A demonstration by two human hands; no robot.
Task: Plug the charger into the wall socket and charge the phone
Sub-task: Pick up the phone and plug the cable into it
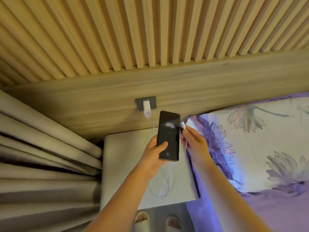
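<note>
Charger: the white charger (146,109) already sits in the grey wall socket (145,104) on the wooden panel; its cable (169,180) loops down over the pale bedside counter (123,158) and back up to the right hand
Phone: the phone (168,135) is held above the counter, screen up and dimly lit, its long axis pointing towards the wall; the end nearest the person looks to be the bottom edge, though the port itself cannot be seen
Left hand: the left hand (156,152) grips the phone from its left side, thumb across the lower screen, fingers hidden beneath
Right hand: the right hand (192,141) pinches the cable's connector (183,125) between thumb and fingers, tip aimed at the wall, just beside the phone's right edge; not yet inserted
Step in hand: mating connector and phone, by my judgement
Doing it well: turn the phone or the connector so tip faces port squarely; hold the phone still with the left hand; push straight, without angling or forcing; keep slack in the cable so the charger is not tugged from the socket
</note>
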